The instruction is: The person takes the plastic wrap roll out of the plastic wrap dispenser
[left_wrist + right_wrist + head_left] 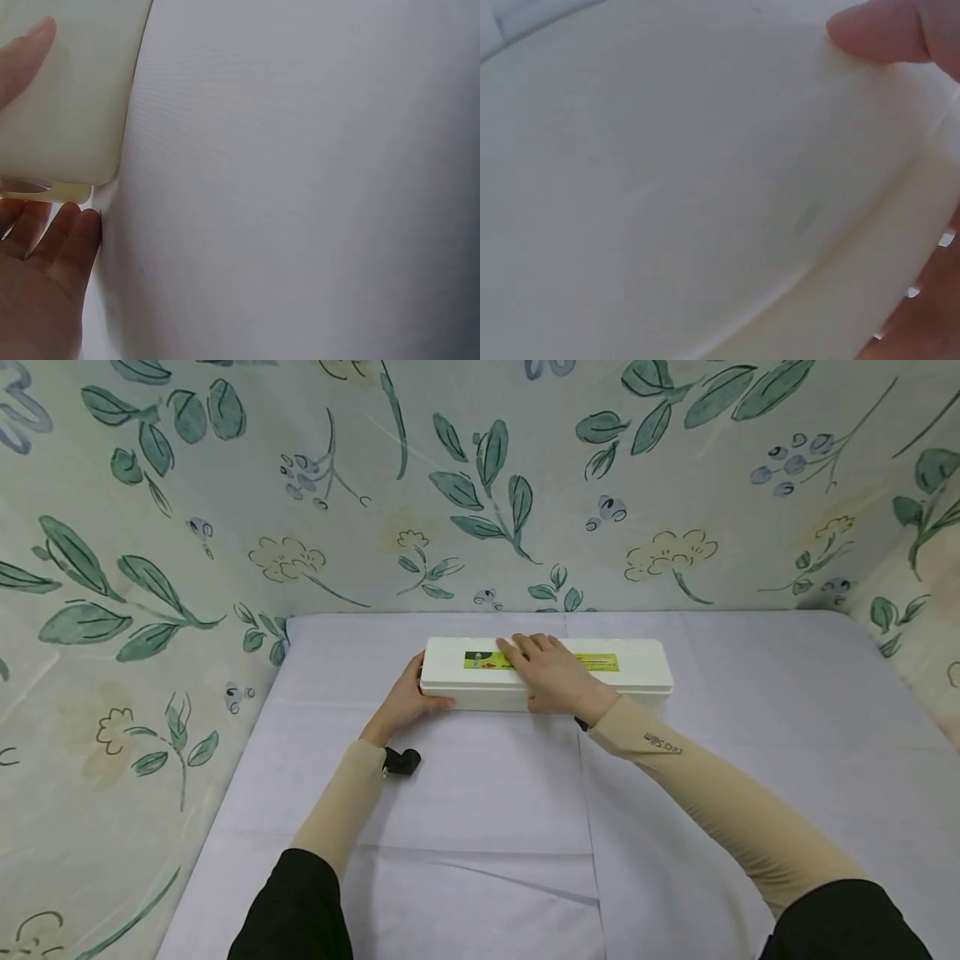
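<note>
A long white plastic box with a lid lies crosswise at the far part of the table. On the lid is a yellow-green label, partly covered by my right hand. That hand lies across the lid near the middle, fingers reaching toward the back edge, its thumb pressed on the front face. My left hand grips the left end, thumb along the front and the other fingers at the end wall. The box's inside is hidden.
A white cloth with fold creases covers the table. Behind and to the sides hangs a leaf-patterned curtain, meeting the table's back edge just beyond the box. A small black wrist mount sits at my left wrist.
</note>
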Demonstrator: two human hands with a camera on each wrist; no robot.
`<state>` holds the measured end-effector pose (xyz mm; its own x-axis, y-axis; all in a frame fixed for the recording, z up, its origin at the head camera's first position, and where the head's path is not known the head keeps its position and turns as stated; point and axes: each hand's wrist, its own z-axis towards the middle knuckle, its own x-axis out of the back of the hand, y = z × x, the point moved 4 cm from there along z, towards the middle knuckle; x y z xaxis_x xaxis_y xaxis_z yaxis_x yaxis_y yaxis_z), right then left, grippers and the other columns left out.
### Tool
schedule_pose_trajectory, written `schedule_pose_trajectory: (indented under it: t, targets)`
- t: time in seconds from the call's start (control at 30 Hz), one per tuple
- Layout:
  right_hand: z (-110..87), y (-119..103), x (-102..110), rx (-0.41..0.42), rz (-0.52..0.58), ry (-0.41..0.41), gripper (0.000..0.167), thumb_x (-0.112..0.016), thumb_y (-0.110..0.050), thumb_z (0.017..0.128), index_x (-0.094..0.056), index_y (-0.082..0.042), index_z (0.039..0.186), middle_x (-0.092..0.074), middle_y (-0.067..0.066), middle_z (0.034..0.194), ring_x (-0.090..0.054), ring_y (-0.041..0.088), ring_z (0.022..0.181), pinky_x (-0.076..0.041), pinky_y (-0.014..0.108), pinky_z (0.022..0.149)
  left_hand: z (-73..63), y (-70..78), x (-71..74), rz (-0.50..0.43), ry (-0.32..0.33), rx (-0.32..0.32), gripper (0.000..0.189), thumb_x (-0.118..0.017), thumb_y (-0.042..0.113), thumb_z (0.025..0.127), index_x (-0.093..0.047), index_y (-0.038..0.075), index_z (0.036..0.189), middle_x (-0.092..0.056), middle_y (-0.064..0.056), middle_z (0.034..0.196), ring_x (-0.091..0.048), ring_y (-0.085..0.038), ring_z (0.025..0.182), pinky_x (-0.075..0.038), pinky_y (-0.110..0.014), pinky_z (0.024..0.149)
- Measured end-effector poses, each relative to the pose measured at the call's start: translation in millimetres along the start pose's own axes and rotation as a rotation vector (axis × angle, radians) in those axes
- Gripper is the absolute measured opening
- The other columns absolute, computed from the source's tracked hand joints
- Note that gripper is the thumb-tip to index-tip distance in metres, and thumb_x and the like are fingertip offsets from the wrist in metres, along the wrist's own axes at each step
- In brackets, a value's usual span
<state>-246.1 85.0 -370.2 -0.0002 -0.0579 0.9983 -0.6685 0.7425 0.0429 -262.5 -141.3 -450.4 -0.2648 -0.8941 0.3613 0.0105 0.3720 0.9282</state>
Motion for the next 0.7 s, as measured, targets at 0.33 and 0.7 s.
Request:
schedule_pose_trajectory:
  t: [0.33, 0.7]
  targets:
    - [2.5, -13.2, -0.2, -0.077, -0.033, -0.01, 0.09, -0.077, -0.008, 0.077, -0.024, 0.004, 0.148, -0.032, 0.031, 0.142, -0.034, 0.05, 0.127, -0.027, 0.056, 0.107, -0.1, -0.7, 0.3, -0.015, -0.002, -0.029, 0.107, -0.084, 0.011, 0.073, -0.013, 0.008, 0.153, -0.03, -0.014, 0.149, -0.035, -0.03, 0.13, -0.023, -0.047, 0.11]
    - [2.1, -24.6, -9.1, -0.13, -0.15, 0.182, 0.073, -0.067, 0.001, 0.076, -0.036, 0.004, 0.142, -0.04, 0.035, 0.133, -0.04, 0.054, 0.119, -0.037, 0.06, 0.098, 1.0, -4.3, -0.3, -0.021, -0.001, -0.045, 0.107, -0.084, 0.012, 0.073, -0.013, 0.007, 0.153, -0.03, -0.013, 0.149, -0.036, -0.029, 0.129, -0.025, -0.047, 0.109]
